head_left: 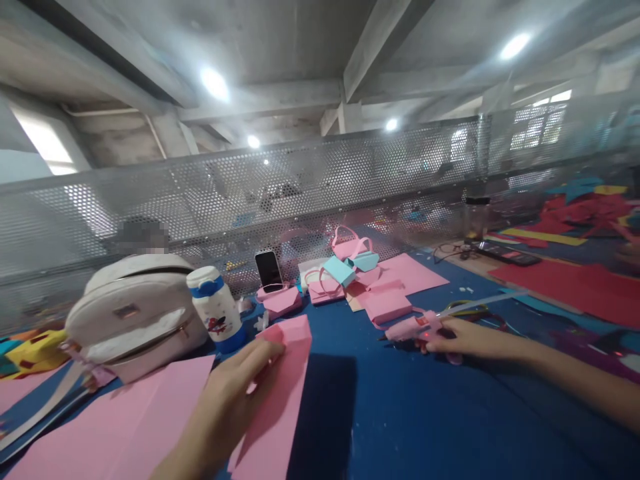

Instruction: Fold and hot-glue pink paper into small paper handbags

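Observation:
My left hand (227, 403) pinches a folded pink paper piece (283, 393) and holds it up above the blue table (400, 420). My right hand (463, 339) reaches out to the right and wraps around a pink glue gun (413, 328) that lies on the table with its nozzle pointing left. Scissors with pale blades (483, 303) lie just behind that hand.
A white bag (133, 313) and a white bottle with a blue cap (217, 310) stand at the left. A phone (269, 270) leans among several pink and light-blue paper bags (345, 277). Pink sheets (120, 427) lie at the lower left, red sheets (570, 280) at the right. A perforated metal screen (300, 187) closes the back.

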Demonstrator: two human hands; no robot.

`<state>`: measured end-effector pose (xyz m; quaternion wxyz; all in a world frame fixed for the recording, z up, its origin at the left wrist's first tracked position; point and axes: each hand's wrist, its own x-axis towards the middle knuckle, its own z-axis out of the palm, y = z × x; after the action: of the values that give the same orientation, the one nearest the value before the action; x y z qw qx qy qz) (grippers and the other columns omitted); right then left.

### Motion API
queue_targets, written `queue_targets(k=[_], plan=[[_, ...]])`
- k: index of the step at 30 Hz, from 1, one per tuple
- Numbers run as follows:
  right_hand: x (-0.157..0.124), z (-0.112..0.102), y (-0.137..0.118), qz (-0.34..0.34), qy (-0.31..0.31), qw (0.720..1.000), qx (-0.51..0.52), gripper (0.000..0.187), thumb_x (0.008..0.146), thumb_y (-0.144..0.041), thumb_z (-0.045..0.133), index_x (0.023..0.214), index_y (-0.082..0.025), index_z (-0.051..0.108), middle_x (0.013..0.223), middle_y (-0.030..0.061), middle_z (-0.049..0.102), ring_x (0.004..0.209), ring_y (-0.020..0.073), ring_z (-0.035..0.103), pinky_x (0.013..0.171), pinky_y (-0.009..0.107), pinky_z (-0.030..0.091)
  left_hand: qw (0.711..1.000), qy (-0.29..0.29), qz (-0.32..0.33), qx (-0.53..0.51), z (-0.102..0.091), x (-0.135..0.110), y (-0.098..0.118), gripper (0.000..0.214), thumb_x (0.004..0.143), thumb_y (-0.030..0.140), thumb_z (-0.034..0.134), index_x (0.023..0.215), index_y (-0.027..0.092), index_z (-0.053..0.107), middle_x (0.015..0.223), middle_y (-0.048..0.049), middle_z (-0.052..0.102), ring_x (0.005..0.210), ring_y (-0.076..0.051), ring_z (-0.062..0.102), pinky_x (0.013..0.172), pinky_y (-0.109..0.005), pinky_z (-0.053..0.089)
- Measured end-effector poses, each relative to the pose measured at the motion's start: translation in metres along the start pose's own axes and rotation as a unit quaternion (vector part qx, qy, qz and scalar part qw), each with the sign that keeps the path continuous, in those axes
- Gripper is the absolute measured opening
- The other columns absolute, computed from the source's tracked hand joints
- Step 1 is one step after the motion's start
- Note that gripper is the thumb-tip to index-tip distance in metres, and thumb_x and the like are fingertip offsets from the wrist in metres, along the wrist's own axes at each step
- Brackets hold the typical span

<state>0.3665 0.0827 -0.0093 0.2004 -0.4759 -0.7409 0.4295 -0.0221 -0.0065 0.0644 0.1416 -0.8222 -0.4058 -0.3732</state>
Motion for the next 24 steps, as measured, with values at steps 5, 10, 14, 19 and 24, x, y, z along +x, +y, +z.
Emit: queue_targets(k=[5,10,14,19,24], plan=[[-0.001,0.008,0.004,0.028,0.008,0.999,0.025,0.045,0.08,-0.056,0.062,0.1,-0.016,0.068,0.092,0.0088,0.066,0.079,0.021,0.06,0.058,0.025,0.044,0.984,-0.074,-0.1,-0.126,0.041,-0.009,0.015,0.011,0.092,0.021,0.048,0.086,0.02,0.057,0.067,0.0032,0.056,0.056,-0.011,0.051,0.054,-0.018,0.042],[-0.004,0.014,0.008,0.033,0.041,0.998,-0.033,0.056,0.083,-0.062,0.051,0.104,-0.013,0.068,0.102,0.0131,0.068,0.082,0.0249,0.063,0.061,0.029,0.049,0.924,-0.113,-0.272,-0.245,0.086,-0.03,0.027,0.012,0.089,0.027,0.047,0.081,0.02,0.051,0.067,0.0028,0.051,0.058,-0.013,0.048,0.055,-0.022,0.039],[-0.012,0.015,0.007,0.002,0.067,0.994,-0.088,0.064,0.084,-0.061,0.05,0.126,-0.014,0.062,0.121,0.016,0.067,0.103,0.0348,0.064,0.078,0.037,0.055,0.885,-0.142,-0.329,-0.298,0.097,-0.041,0.036,0.013,0.087,0.029,0.049,0.078,0.021,0.048,0.068,0.0026,0.051,0.061,-0.014,0.048,0.057,-0.022,0.036],[-0.029,0.016,0.008,-0.04,0.107,0.985,-0.127,0.059,0.092,-0.061,0.042,0.131,-0.021,0.061,0.139,0.0111,0.058,0.126,0.0358,0.054,0.103,0.044,0.045,0.87,-0.162,-0.333,-0.325,0.096,-0.043,0.042,0.014,0.089,0.031,0.048,0.079,0.022,0.046,0.071,0.0027,0.051,0.065,-0.015,0.049,0.058,-0.022,0.037],[-0.052,0.016,0.011,-0.007,0.178,0.957,-0.229,0.052,0.091,-0.057,0.044,0.128,-0.024,0.061,0.138,0.0114,0.058,0.127,0.0373,0.053,0.102,0.05,0.046,0.876,-0.169,-0.317,-0.322,0.096,-0.046,0.039,0.01,0.091,0.03,0.045,0.086,0.022,0.047,0.072,0.0039,0.049,0.065,-0.015,0.05,0.059,-0.021,0.038]])
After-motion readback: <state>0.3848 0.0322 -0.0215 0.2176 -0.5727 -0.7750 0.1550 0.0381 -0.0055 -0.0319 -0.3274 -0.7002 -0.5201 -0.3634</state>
